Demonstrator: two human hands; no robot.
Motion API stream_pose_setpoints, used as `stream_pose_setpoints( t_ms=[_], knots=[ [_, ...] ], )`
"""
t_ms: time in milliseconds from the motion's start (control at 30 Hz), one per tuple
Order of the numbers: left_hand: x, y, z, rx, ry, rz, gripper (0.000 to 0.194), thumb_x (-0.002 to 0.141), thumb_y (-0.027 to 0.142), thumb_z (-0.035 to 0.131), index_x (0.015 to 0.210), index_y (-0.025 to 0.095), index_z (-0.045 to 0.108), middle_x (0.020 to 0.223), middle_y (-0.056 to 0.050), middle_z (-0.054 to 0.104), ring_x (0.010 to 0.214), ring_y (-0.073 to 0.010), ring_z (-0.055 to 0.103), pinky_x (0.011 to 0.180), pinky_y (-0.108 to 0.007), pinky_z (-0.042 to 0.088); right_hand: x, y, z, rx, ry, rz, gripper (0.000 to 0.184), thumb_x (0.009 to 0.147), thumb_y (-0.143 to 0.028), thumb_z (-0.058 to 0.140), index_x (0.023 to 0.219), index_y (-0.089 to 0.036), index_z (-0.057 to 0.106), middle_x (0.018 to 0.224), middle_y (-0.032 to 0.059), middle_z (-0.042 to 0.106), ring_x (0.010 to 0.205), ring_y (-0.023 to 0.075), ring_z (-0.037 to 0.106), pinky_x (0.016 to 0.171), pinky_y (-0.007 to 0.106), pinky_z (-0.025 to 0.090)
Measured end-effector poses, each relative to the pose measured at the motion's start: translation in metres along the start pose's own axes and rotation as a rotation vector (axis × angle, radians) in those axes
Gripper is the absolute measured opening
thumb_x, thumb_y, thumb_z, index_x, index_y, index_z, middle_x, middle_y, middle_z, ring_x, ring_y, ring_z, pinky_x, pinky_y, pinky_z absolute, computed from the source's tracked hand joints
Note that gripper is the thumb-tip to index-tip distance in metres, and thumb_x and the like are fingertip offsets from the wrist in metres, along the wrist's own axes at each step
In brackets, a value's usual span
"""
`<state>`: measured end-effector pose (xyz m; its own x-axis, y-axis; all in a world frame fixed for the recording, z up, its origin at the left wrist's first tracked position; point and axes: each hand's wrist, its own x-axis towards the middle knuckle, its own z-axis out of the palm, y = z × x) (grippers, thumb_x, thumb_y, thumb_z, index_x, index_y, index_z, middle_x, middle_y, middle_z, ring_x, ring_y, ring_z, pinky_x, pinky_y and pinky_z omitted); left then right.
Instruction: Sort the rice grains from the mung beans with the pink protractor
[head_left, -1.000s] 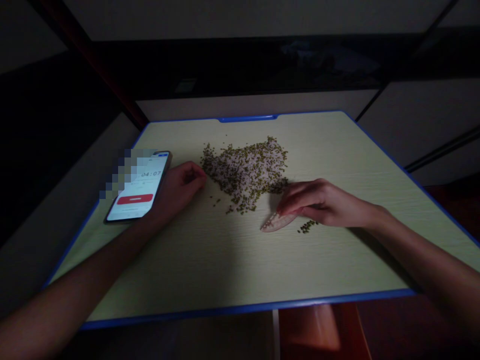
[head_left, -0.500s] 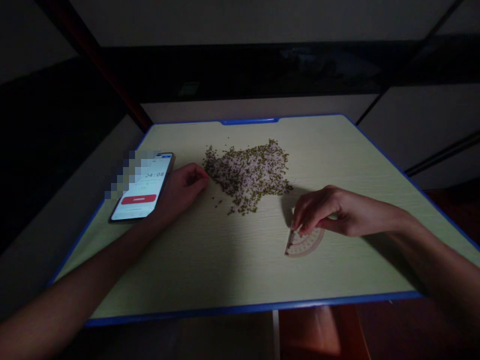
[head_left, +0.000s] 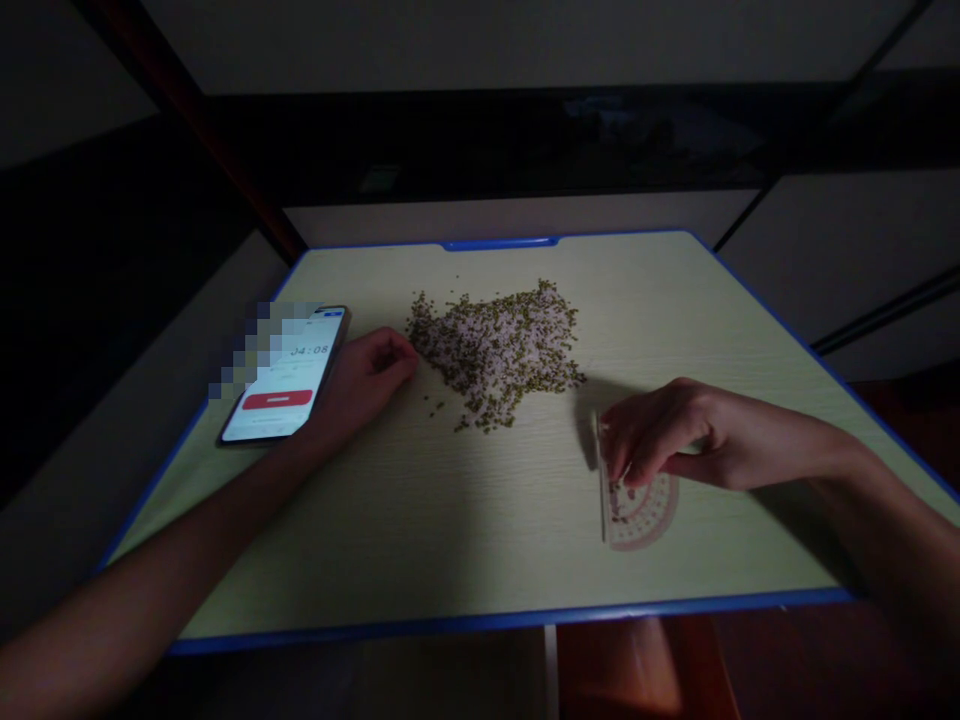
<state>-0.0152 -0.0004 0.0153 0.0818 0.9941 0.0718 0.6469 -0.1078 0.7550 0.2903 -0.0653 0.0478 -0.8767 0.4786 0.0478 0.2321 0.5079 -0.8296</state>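
Note:
A pale green table top (head_left: pixel 420 540) with a blue rim carries a spread heap of small green beans mixed with whitish grains (head_left: pixel 499 345). My right hand (head_left: pixel 675 435) presses its fingertips down on a clear half-round protractor (head_left: pixel 637 505) lying flat at the right, its straight edge facing left. A few beans show under the plastic. My left hand (head_left: pixel 364 380) rests loosely curled beside the heap's left edge, with its fingertips at the beans; nothing shows in it.
A phone (head_left: pixel 289 375) lies left of my left hand, its lit screen showing a timer and a red button. Loose beans (head_left: pixel 439 405) lie scattered just below the heap. Dark room and a slanted dark post surround the table.
My right hand has slid the protractor to the right and toward me, away from the heap, turning its straight edge upright. The small bean cluster by it went along. My left hand stayed put.

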Motion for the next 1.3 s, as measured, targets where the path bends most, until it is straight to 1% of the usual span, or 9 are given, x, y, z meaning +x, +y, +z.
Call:
stream_pose_setpoints(
  t_ms=[133, 233, 300, 367, 500, 667, 833, 1000, 1300],
  knots=[
    [0.0, 0.003, 0.0, 0.01, 0.003, -0.014, 0.005, 0.065, 0.024, 0.054, 0.067, 0.02, 0.052, 0.063, 0.002, 0.055, 0.06, -0.0124, 0.051, 0.06, -0.024, 0.042, -0.008, 0.0, -0.011, -0.002, 0.19, -0.01, 0.016, 0.082, -0.012, 0.055, 0.082, -0.019, 0.07, 0.081, 0.007, 0.072, 0.082, 0.0157, 0.066, 0.073, 0.03, 0.051],
    [0.0, 0.003, 0.0, 0.02, 0.006, -0.015, 0.004, 0.065, 0.024, 0.053, 0.068, 0.021, 0.052, 0.062, 0.002, 0.055, 0.061, -0.0126, 0.051, 0.06, -0.024, 0.042, -0.019, 0.006, -0.027, -0.075, 0.331, 0.2, 0.009, 0.078, -0.024, 0.063, 0.08, -0.018, 0.07, 0.078, 0.0061, 0.071, 0.07, 0.015, 0.065, 0.061, 0.026, 0.051],
    [0.0, 0.001, -0.001, 0.017, -0.001, -0.015, 0.006, 0.065, 0.026, 0.053, 0.068, 0.021, 0.052, 0.062, 0.002, 0.055, 0.061, -0.0128, 0.051, 0.06, -0.024, 0.042, -0.026, 0.016, -0.037, -0.061, 0.404, 0.34, 0.014, 0.075, -0.03, 0.065, 0.078, -0.017, 0.068, 0.076, 0.0062, 0.07, 0.07, 0.0156, 0.064, 0.062, 0.027, 0.05],
    [0.001, 0.001, -0.001, 0.013, -0.005, -0.02, 0.007, 0.065, 0.027, 0.053, 0.069, 0.021, 0.053, 0.063, 0.002, 0.056, 0.061, -0.013, 0.052, 0.059, -0.024, 0.042, -0.033, 0.027, -0.045, -0.032, 0.437, 0.471, 0.013, 0.075, -0.029, 0.064, 0.078, -0.017, 0.066, 0.077, 0.006, 0.069, 0.071, 0.0153, 0.063, 0.064, 0.028, 0.049],
    [0.0, 0.001, -0.001, 0.032, 0.01, -0.012, 0.007, 0.065, 0.026, 0.053, 0.068, 0.02, 0.053, 0.064, 0.002, 0.056, 0.061, -0.0122, 0.051, 0.059, -0.024, 0.042, -0.039, 0.045, -0.051, 0.072, 0.442, 0.572, 0.014, 0.066, -0.027, 0.069, 0.073, -0.017, 0.063, 0.068, 0.0038, 0.066, 0.062, 0.0133, 0.059, 0.058, 0.027, 0.046],
    [0.0, 0.0, 0.0, 0.005, 0.009, -0.004, 0.005, 0.065, 0.024, 0.054, 0.068, 0.02, 0.053, 0.063, 0.003, 0.055, 0.059, -0.0108, 0.051, 0.059, -0.023, 0.042, -0.039, 0.045, -0.049, 0.084, 0.411, 0.728, 0.019, 0.064, -0.031, 0.068, 0.069, -0.013, 0.062, 0.062, 0.0024, 0.06, 0.055, 0.0093, 0.054, 0.054, 0.025, 0.04],
    [0.001, -0.001, -0.001, -0.009, 0.009, 0.006, 0.004, 0.065, 0.022, 0.055, 0.068, 0.02, 0.053, 0.063, 0.004, 0.054, 0.059, -0.0102, 0.05, 0.059, -0.023, 0.04, -0.03, 0.037, -0.043, 0.048, 0.285, 0.732, 0.023, 0.062, -0.037, 0.069, 0.059, -0.016, 0.059, 0.052, -0.0016, 0.054, 0.046, 0.0079, 0.044, 0.046, 0.023, 0.034],
    [-0.003, 0.003, -0.003, -0.017, -0.03, 0.005, 0.005, 0.07, 0.023, 0.053, 0.072, 0.018, 0.053, 0.066, 0.004, 0.054, 0.063, -0.0092, 0.05, 0.062, -0.022, 0.039, -0.017, 0.03, -0.032, 0.036, 0.262, 0.688, 0.024, 0.065, -0.035, 0.068, 0.056, -0.017, 0.056, 0.05, -0.003, 0.049, 0.045, 0.0069, 0.041, 0.044, 0.023, 0.03],
    [-0.001, 0.002, -0.001, -0.01, -0.008, -0.006, 0.005, 0.068, 0.023, 0.053, 0.07, 0.019, 0.053, 0.064, 0.003, 0.054, 0.061, -0.0101, 0.051, 0.06, -0.023, 0.04, 0.0, 0.027, -0.013, 0.119, 0.198, 0.57, 0.014, 0.07, -0.026, 0.064, 0.066, -0.015, 0.055, 0.056, -0.0042, 0.051, 0.05, 0.0061, 0.045, 0.048, 0.02, 0.036]
  ],
)
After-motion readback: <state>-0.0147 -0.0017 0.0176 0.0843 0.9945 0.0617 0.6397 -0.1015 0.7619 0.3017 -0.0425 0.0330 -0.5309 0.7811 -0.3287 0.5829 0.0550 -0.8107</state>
